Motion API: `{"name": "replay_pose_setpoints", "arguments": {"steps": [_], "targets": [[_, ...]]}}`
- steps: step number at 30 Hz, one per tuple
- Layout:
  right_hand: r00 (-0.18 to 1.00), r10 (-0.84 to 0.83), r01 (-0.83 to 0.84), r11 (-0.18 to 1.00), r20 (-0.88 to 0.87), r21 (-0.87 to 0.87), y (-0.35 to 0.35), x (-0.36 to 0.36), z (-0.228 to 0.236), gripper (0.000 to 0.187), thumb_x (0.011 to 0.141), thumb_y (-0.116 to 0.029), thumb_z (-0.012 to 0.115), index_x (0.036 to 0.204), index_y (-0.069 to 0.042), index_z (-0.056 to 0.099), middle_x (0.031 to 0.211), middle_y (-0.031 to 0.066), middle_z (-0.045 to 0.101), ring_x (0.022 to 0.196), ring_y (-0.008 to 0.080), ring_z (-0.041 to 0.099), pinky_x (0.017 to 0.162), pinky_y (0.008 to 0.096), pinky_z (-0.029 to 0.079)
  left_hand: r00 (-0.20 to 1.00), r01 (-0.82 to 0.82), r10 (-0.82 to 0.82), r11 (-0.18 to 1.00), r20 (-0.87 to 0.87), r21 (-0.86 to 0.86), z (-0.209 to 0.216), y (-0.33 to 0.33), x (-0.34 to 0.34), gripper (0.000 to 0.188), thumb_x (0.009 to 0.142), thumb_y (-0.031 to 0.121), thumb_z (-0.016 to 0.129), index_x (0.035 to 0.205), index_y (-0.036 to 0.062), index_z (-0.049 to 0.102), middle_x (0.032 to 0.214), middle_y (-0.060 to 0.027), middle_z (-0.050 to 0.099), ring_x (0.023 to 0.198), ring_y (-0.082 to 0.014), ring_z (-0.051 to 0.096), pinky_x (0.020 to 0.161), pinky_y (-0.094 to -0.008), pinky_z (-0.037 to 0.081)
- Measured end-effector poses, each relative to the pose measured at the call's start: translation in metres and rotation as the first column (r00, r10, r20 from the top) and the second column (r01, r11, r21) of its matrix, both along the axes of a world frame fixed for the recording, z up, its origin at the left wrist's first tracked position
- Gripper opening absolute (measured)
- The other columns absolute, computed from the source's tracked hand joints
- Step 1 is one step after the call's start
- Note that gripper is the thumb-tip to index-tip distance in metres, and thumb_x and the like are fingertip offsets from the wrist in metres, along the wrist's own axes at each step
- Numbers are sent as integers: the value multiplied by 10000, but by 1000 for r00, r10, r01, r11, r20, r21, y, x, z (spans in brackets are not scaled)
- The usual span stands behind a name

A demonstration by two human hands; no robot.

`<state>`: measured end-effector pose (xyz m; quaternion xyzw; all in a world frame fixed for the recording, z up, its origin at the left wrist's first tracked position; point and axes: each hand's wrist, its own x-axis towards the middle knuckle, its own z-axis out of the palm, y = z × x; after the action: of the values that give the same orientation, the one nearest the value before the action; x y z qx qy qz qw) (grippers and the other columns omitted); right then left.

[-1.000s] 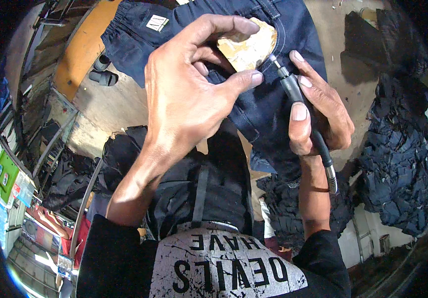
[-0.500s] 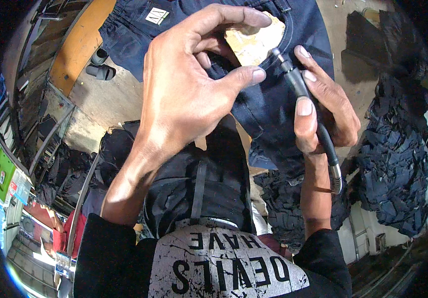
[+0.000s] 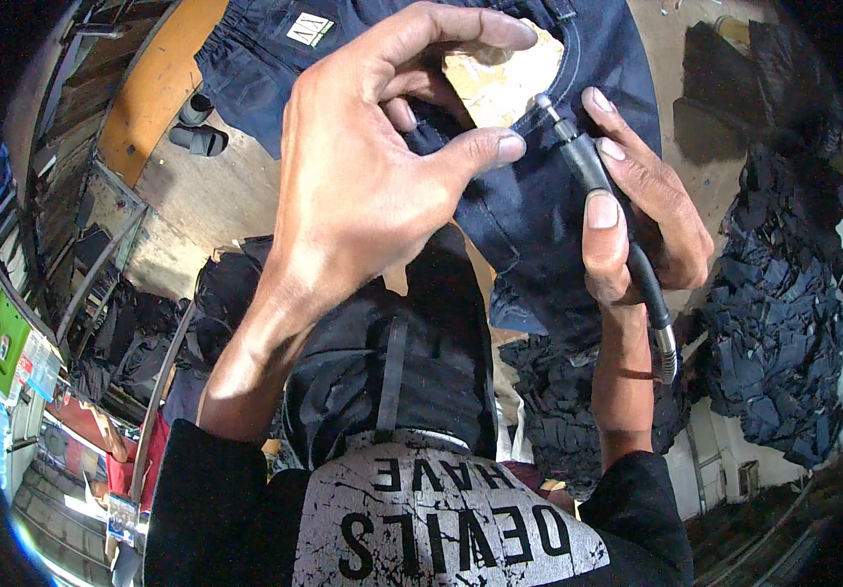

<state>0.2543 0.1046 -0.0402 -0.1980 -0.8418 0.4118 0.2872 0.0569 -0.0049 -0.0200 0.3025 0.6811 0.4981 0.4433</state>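
Observation:
My left hand (image 3: 363,166) is curled round a flat, rough-edged cream and yellow piece (image 3: 502,73) that looks like stone. The index fingertip lies on its upper edge, and the thumb is by its lower edge. In my right hand (image 3: 637,205) is a black pen-shaped rotary tool (image 3: 590,166), gripped between thumb and fingers, with a flexible shaft running down toward the wrist. The tool's metal tip sits at the piece's lower right edge; whether they touch I cannot tell. Beneath both hands lie dark blue trousers (image 3: 602,59) with stitched seams.
Several bundles of dark cloth pieces (image 3: 774,323) are stacked on the right. At the left are dark slippers (image 3: 199,140), metal bars and a green panel (image 3: 3,333). A person in a red top (image 3: 155,455) is at the far lower left.
Both hands, the stone-like piece and the rotary tool stay nearly in place, with only a tiny shift. At the lower left, the other person's arm has moved slightly.

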Motion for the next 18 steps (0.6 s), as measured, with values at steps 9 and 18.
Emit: {"name": "replay_pose_setpoints", "arguments": {"steps": [9,18], "targets": [[1000,-5,6,1000,28,-27,0,2,1,269,1002,-117,622,1134,112,673,1190,410,703,1157,469,727,1034,531,575,1000,-7,7,1000,-13,-2,-2,0,0,490,851,-38,803,1325,-17,680,1262,-114,750,963,-97,688,811,-238,505],[1000,-6,6,1000,21,13,-1,-2,2,253,993,-115,606,1108,101,668,1174,405,711,1142,470,735,1017,529,583,1000,-10,10,1000,-24,-4,-3,0,-1,468,875,-33,781,1332,-21,680,1263,-125,749,1006,-116,691,854,-256,514]]}}
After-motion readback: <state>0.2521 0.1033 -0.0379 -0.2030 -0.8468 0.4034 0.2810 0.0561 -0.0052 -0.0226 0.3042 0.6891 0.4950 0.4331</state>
